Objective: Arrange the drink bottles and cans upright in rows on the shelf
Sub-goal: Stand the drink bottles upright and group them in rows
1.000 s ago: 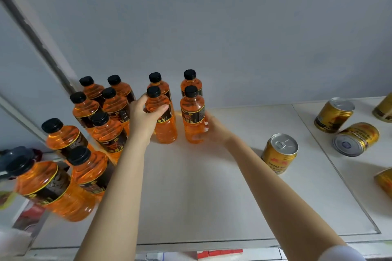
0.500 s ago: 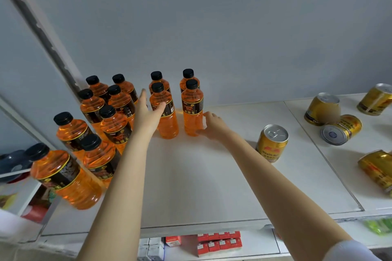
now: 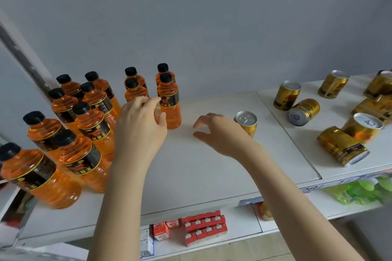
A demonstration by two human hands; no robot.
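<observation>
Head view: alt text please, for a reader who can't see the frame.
Two bare hands holding nothing reach over a white shelf: the left hand beside upright orange bottles with black caps, the right hand near one upright gold can. Farther right, more gold cans sit scattered, some lying on their sides.

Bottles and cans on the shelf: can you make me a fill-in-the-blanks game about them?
1. The orange bottles have caps coloured ____.
2. The near can by the right hand stands ____ on the shelf.
3. The silver-bottomed can lies on its ____.
4. The left hand holds ____.
Missing words: black; upright; side; nothing.
</observation>
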